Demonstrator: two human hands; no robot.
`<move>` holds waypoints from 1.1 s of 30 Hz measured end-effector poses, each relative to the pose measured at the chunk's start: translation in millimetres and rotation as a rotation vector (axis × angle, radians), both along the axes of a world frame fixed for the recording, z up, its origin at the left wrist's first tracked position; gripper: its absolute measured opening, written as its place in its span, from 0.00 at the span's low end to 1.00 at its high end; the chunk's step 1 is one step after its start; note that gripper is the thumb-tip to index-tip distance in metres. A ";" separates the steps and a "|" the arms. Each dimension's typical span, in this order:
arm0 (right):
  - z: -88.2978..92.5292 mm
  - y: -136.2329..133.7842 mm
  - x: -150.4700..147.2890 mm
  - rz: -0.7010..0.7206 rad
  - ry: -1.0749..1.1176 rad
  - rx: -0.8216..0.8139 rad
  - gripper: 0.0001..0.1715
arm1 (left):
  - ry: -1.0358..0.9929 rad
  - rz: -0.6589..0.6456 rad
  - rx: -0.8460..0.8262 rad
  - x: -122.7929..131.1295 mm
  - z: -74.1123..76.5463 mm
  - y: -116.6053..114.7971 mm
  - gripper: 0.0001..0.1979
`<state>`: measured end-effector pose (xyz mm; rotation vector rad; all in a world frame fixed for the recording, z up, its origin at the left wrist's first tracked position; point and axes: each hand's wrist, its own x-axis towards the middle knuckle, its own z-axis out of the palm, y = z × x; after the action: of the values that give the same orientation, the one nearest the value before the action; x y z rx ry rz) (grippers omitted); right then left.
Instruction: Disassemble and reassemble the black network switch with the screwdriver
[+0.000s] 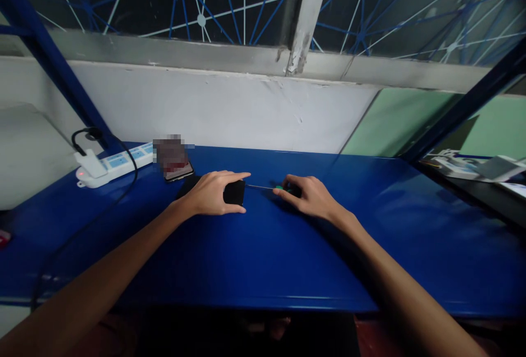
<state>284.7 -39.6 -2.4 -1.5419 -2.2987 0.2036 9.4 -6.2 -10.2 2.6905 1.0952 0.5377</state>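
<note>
On the blue table, my left hand (207,193) grips a black, flat-ended box-like object (234,193), thumb on its near side and fingers on its far side. Much of that object is hidden under the palm. To the right, my right hand (306,195) is closed around the handle of a screwdriver (261,187), which shows a bit of green and black. Its thin metal shaft points left, with the tip at or very near the right end of the black object. Whether the tip touches it, I cannot tell.
A phone-like device (178,174), partly blurred out, lies behind my left hand. Beside it is a white power strip (123,166) with a plugged-in adapter and a black cable (135,173). Papers (472,168) lie at the far right. A white wall (230,110) bounds the back.
</note>
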 end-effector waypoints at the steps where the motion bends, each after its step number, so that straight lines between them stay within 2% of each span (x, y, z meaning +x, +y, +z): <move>1: 0.5 0.2 0.7 0.009 -0.010 -0.005 0.24 | -0.001 -0.003 -0.001 -0.1 -0.2 0.0 0.42; 7: -1.3 3.9 8.0 0.014 -0.067 0.052 0.24 | -0.003 -0.027 0.019 0.0 -3.3 0.8 0.43; 12: -1.6 4.1 9.2 0.023 -0.011 0.104 0.23 | -0.007 -0.030 0.024 0.7 -2.3 -0.7 0.42; 19: -5.8 4.9 5.3 -0.019 -0.006 -0.015 0.17 | -0.021 -0.039 0.034 -0.7 -4.4 -0.6 0.41; 23: -2.4 2.0 3.0 -0.017 -0.050 0.032 0.20 | -0.019 -0.034 0.033 -0.2 -4.1 -0.8 0.41; 27: 2.9 1.3 4.8 0.059 -0.014 0.045 0.24 | 0.007 -0.024 0.030 1.4 -0.7 -2.6 0.41; 33: 4.1 4.5 10.7 0.076 0.056 0.003 0.22 | 0.012 -0.024 0.033 0.7 -1.3 -2.6 0.40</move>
<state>295.4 -35.2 1.7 -1.4295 -2.3149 0.2593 10.2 -8.8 -11.5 2.7345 1.0642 0.5408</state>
